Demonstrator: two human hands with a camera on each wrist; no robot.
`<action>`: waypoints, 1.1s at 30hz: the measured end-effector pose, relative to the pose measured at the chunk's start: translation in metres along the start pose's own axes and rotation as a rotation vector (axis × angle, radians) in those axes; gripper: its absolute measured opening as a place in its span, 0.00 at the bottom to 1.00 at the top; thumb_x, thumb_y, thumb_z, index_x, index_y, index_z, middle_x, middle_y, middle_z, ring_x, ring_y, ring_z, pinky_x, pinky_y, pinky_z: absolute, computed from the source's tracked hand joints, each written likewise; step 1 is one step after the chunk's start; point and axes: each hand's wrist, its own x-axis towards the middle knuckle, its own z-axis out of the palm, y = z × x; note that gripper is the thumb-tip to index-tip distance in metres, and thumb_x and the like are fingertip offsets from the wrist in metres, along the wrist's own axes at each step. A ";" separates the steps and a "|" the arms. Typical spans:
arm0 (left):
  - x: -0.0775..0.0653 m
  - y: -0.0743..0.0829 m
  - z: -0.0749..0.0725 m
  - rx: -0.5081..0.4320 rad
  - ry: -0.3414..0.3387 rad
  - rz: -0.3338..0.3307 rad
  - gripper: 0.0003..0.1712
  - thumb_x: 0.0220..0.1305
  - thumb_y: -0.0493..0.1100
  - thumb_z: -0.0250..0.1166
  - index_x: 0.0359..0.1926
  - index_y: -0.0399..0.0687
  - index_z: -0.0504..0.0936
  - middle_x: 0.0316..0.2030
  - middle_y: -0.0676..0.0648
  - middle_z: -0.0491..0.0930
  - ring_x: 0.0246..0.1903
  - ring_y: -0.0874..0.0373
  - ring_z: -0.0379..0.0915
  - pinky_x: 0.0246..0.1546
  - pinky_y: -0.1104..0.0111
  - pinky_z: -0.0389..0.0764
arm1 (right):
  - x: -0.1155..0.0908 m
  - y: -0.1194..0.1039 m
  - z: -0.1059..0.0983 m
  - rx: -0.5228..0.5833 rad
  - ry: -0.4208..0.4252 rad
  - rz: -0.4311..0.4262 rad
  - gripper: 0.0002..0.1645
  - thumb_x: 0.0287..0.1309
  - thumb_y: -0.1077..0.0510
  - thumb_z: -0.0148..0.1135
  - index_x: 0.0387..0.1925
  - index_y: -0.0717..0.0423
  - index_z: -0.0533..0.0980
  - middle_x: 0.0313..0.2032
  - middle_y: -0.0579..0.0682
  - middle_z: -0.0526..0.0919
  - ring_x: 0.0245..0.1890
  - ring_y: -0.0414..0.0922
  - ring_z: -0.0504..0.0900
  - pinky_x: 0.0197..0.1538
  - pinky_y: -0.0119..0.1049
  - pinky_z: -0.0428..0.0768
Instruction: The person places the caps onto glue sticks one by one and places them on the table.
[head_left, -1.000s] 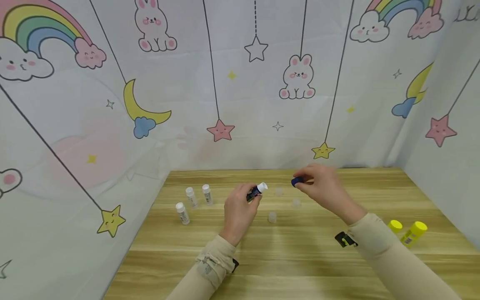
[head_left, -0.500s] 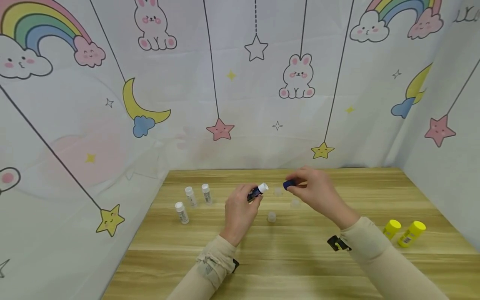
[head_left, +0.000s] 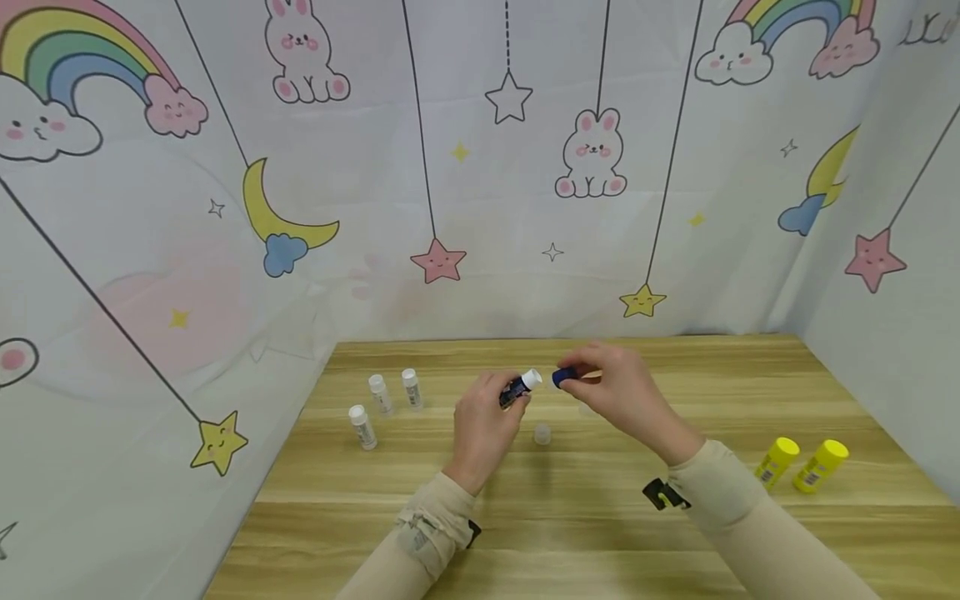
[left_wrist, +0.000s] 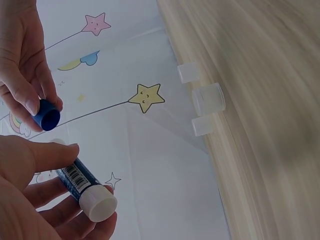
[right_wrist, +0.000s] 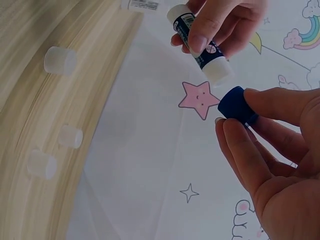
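My left hand (head_left: 485, 429) grips a dark blue glue stick (head_left: 516, 389) with white ends, held tilted above the table. In the left wrist view the glue stick (left_wrist: 79, 179) shows a barcode label between thumb and fingers. My right hand (head_left: 617, 396) pinches a blue cap (head_left: 563, 377) between thumb and fingertips. The cap (right_wrist: 236, 106) is held off the glue stick, a small gap from its white end (right_wrist: 218, 71) in the right wrist view. Its hollow opening shows in the left wrist view.
Three white glue sticks (head_left: 381, 395) stand at the left of the wooden table (head_left: 525, 533). Two yellow glue sticks (head_left: 821, 467) stand at the right. Three translucent caps (right_wrist: 60, 61) sit in the middle, one (head_left: 542, 434) near the left hand. A patterned cloth hangs behind.
My right hand has moved left with the blue cap, bringing it closer to the glue stick's white end. My left hand has shifted slightly right with the glue stick.
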 end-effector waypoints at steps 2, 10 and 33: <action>0.001 0.001 0.000 0.001 0.000 0.007 0.16 0.56 0.43 0.78 0.45 0.48 0.86 0.38 0.50 0.83 0.35 0.58 0.81 0.34 0.62 0.82 | 0.000 0.000 0.001 0.011 0.001 -0.003 0.12 0.58 0.60 0.74 0.45 0.54 0.86 0.41 0.42 0.83 0.39 0.38 0.85 0.39 0.31 0.84; 0.002 0.005 0.001 -0.015 -0.029 0.014 0.14 0.58 0.43 0.77 0.44 0.48 0.86 0.38 0.51 0.83 0.34 0.59 0.81 0.34 0.64 0.82 | 0.002 -0.003 0.004 0.025 0.009 -0.017 0.11 0.57 0.61 0.74 0.43 0.50 0.85 0.41 0.43 0.83 0.38 0.38 0.85 0.38 0.30 0.84; -0.002 0.009 0.002 -0.025 -0.050 0.048 0.15 0.58 0.43 0.77 0.45 0.49 0.86 0.38 0.52 0.83 0.33 0.61 0.80 0.32 0.67 0.81 | -0.002 -0.005 0.010 0.071 0.006 0.015 0.10 0.59 0.62 0.73 0.43 0.53 0.85 0.40 0.44 0.83 0.38 0.38 0.85 0.39 0.31 0.84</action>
